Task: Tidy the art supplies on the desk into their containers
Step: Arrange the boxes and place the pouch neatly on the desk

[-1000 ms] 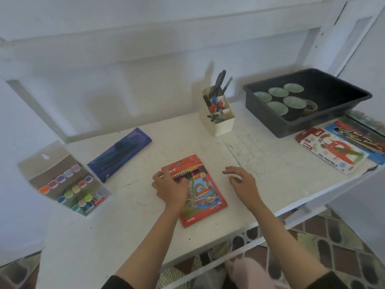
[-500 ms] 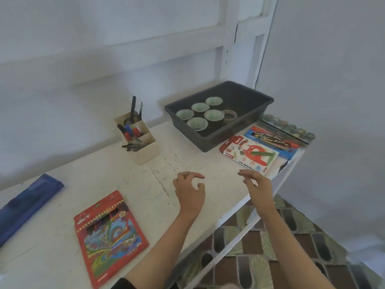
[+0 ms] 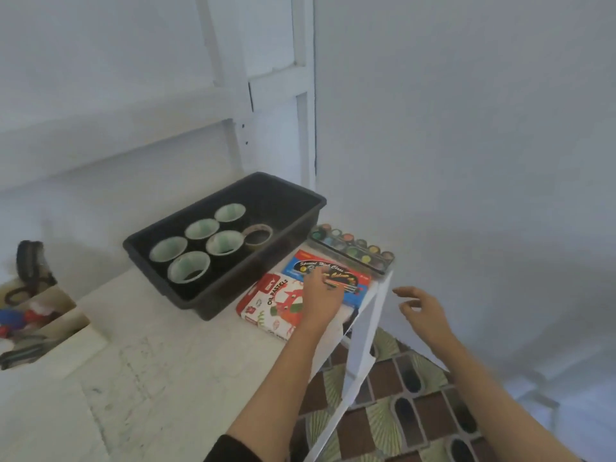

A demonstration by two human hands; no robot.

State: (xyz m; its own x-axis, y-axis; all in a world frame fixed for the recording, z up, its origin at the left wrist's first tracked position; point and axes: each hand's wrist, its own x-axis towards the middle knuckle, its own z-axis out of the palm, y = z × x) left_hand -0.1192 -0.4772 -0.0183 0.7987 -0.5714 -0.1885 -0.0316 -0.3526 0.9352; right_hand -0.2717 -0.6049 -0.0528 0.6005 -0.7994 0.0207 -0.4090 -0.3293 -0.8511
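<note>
At the desk's right end lie a red and white oil pastels box (image 3: 271, 303), a blue paint box (image 3: 356, 281) and a watercolour palette (image 3: 353, 248) behind them. My left hand (image 3: 321, 296) hovers over the two boxes with its fingers reaching down onto the blue box; whether it grips anything is unclear. My right hand (image 3: 421, 310) floats beyond the desk's right edge, fingers relaxed and holding nothing. A black bin (image 3: 293, 225) with several tape rolls (image 3: 188, 270) stands behind the boxes.
A cream pen holder (image 3: 50, 328) with scissors, pens and markers stands at the far left. The white desk (image 3: 150, 378) ends at a white frame edge on the right. A patterned tiled floor (image 3: 393, 415) lies below, and a white wall is close on the right.
The view has swung right, away from the red pencil box. My left hand moved from the bare desktop onto the boxes at the right end. My right hand went out past the desk edge.
</note>
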